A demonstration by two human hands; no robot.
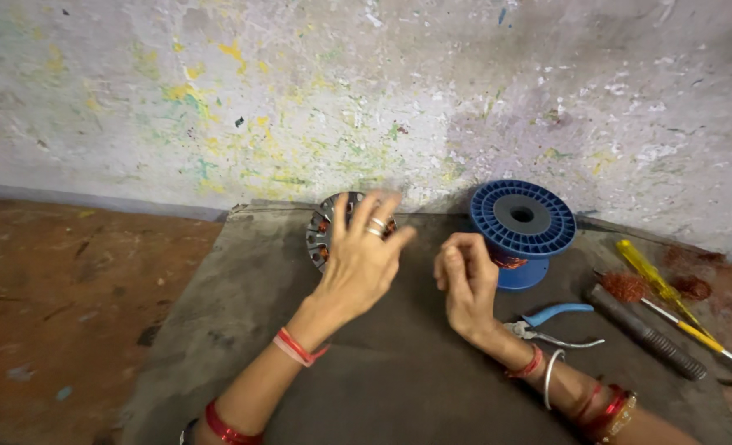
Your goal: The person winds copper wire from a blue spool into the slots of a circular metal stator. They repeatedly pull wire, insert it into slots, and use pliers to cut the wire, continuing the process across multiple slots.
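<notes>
Now, left hand (357,259): fingers spread, raised in front of the motor stator (323,233), which lay on the grey mat (382,379) just behind the fingertips; contact unclear.
Right hand (465,280): fingers curled together, whether pinching anything cannot be told.
Blue spool (521,224): just beside the right hand.
Pliers (551,325): near the right wrist.

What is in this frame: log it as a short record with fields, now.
left hand: fingers spread, in front of the round metal stator
right hand: fingers curled, grip unclear, beside the blue spool
surface: dark grey mat on a reddish floor
tools: blue-handled pliers, yellow-handled screwdrivers, dark rod
backdrop: paint-flecked wall
</notes>
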